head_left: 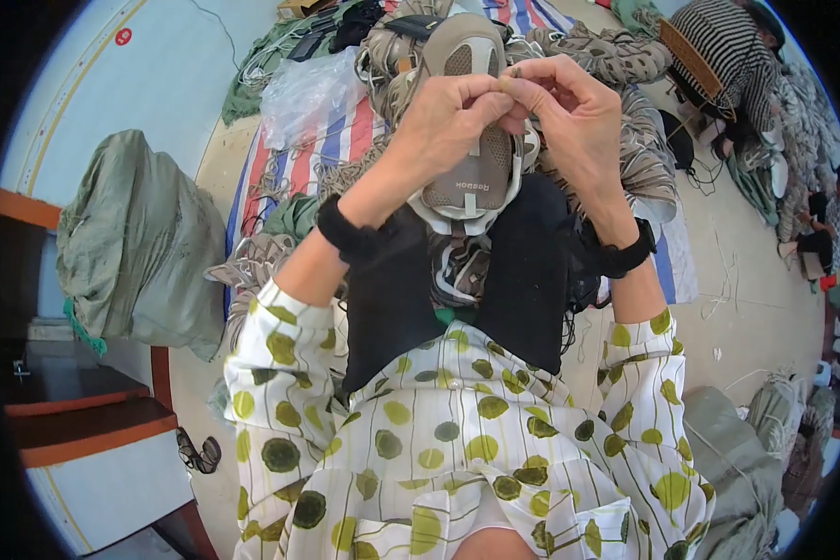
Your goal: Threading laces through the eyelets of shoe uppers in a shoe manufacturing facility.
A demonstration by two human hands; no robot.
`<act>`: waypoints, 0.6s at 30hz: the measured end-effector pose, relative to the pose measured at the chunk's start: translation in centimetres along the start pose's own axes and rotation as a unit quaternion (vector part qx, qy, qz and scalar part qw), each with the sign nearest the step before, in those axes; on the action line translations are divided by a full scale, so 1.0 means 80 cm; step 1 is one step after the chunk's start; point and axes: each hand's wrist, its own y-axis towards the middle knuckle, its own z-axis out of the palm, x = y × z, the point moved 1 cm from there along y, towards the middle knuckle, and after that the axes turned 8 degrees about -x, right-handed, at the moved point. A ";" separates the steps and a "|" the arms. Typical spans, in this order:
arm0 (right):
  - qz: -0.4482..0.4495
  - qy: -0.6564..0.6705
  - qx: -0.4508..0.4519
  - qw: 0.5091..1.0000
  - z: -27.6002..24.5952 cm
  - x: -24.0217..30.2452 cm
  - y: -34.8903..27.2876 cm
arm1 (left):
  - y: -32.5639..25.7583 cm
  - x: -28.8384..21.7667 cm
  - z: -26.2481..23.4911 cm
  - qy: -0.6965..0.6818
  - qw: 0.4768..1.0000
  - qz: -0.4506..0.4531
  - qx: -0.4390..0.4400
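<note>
A brown and beige shoe upper (463,177) with mesh panels and a white lower edge rests upright between my knees, its tongue toward me. Over its middle, my left hand (450,117) and my right hand (567,110) meet fingertip to fingertip. Both are closed in a pinch. Whatever is between the fingers is too small to make out, perhaps something thin. More shoe uppers (646,159) in similar colours lie heaped around and behind this one.
A striped sheet (341,140) lies under the heap, with a clear plastic bag (310,98) on it. At left stands a full grey-green sack (145,247) near a pair of glasses (199,452). Another person in a striped top (733,56) bends over at the far right, near more piles.
</note>
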 end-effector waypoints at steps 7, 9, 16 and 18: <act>-0.390 -0.185 0.222 0.875 0.044 0.019 -0.056 | 0.043 -0.024 -0.057 -0.060 0.987 -0.146 -0.014; -0.341 -0.252 0.280 0.861 0.055 -0.011 -0.076 | 0.055 -0.047 -0.065 0.025 0.988 -0.151 0.018; -0.344 -0.338 0.270 0.833 0.057 -0.033 -0.070 | 0.032 -0.142 -0.105 0.066 0.988 -0.142 -0.011; -0.356 -0.333 0.255 0.835 0.059 -0.036 -0.069 | 0.021 -0.179 -0.129 0.079 0.987 -0.138 -0.016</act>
